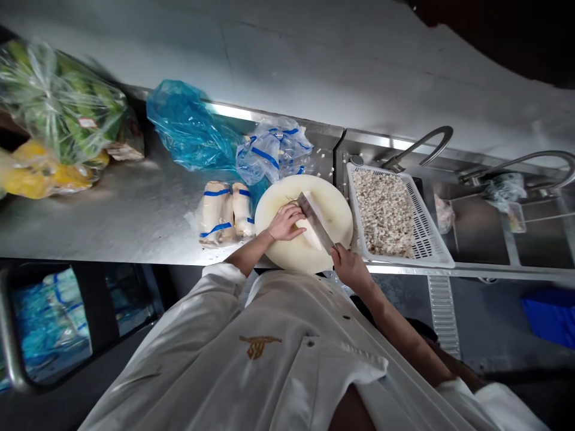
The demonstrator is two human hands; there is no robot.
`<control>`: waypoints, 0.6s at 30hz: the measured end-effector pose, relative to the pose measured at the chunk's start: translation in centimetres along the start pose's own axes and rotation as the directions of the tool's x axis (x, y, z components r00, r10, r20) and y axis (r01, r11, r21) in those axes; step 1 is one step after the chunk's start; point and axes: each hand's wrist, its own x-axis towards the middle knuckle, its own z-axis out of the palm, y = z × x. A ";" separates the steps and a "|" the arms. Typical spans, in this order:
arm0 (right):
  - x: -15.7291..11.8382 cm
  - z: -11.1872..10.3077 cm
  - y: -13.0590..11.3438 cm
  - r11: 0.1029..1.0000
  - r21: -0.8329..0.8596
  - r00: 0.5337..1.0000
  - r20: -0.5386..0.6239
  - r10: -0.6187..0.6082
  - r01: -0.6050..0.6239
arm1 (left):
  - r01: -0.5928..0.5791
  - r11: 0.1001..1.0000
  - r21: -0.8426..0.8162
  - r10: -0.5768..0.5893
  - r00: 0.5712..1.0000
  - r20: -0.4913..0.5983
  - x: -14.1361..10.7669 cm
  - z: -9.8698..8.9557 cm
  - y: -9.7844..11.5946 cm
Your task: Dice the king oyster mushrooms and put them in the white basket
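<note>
A round white cutting board [274,194] lies on the steel counter, with a pale, thick king oyster mushroom [309,232] on it, partly cut lengthwise. My left hand [286,222] holds the mushroom down from the left, fingers bent over its upper end. In my right hand [351,268] is the handle of a cleaver [317,220], gripped near the board's lower right edge. Its blade slants up and left across the mushroom, close to my left fingertips. Beside the board on the left are packs of whole king oyster mushrooms [216,212] with blue tape.
Right of the board, a white perforated basket [433,239] holds diced mushroom bits over the sinks, below curved faucets [438,140]. Behind lie a blue plastic bag [188,131] and a crumpled clear bag [274,149]. Bagged green vegetables [67,102] and yellow produce [40,173] sit far left.
</note>
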 end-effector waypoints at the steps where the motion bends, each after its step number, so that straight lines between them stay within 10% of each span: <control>1: 0.0 0.2 0.1 1.000 -0.002 1.000 0.008 -0.006 0.006 | 0.006 1.000 -0.007 -0.006 1.000 0.010 0.0 0.0 0.0; 18: 3.9 4.1 -1.4 0.995 -0.020 0.970 0.221 0.098 -0.096 | 0.066 0.996 0.052 -0.069 0.996 0.048 -0.2 -0.4 0.2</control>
